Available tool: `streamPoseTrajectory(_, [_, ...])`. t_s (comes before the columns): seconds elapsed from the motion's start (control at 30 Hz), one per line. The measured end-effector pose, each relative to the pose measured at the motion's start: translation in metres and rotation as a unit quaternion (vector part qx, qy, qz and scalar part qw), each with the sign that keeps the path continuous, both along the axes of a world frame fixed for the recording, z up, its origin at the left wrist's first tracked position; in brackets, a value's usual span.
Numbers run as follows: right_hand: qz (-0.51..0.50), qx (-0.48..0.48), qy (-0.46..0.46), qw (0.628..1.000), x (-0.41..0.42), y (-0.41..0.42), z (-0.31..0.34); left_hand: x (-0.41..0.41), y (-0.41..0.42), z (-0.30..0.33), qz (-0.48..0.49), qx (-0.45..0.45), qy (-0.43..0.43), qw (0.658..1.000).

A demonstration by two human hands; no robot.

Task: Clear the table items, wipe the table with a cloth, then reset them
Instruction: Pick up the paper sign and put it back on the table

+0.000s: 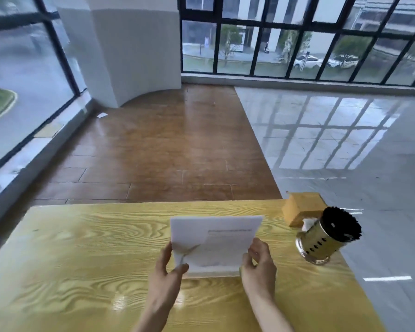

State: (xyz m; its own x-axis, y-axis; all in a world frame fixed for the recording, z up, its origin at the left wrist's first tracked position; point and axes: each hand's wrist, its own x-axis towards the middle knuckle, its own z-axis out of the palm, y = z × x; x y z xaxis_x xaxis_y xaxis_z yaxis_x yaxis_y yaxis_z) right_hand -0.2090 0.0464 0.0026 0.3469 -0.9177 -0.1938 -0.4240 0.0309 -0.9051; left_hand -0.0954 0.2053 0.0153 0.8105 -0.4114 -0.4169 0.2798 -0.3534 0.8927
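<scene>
Two hands, left hand (pixel 164 281) and right hand (pixel 258 267), grip unreadable printed sheet (pixel 216 238).

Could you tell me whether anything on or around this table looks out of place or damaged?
Nothing looks spilled or broken. The white sheet both hands hold has a crease near the left hand. A small white scrap lies on the wooden floor by the pillar. The metal chopstick holder stands near the table's right edge.

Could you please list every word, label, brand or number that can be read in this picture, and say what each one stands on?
None can be read.
White sheet, held upright by the left hand and right hand: one dark line of print, too blurred to read.
Metal holder: no lettering visible.
Wooden box: no lettering visible.
Table: no lettering visible.
</scene>
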Motion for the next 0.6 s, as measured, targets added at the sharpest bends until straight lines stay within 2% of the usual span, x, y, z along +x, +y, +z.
streamPoseTrajectory(0.13, [0.078,-0.016,0.021,0.997,0.107,0.092,-0.001,0.099,0.097,0.009,0.082,-0.021,-0.013,0.996])
streamPoseTrajectory(0.3, [0.139,-0.020,0.025,0.990,0.224,0.183,0.005,0.213,0.195,0.012,0.133,-0.011,-0.043,0.990])
streamPoseTrajectory(0.5, [0.194,-0.017,0.047,0.980,0.356,0.264,0.006,0.340,0.277,0.007,0.172,-0.013,-0.042,0.984])
streamPoseTrajectory(0.6, [0.197,-0.019,0.054,0.979,0.384,0.273,0.010,0.366,0.286,0.006,0.170,-0.005,-0.047,0.984])
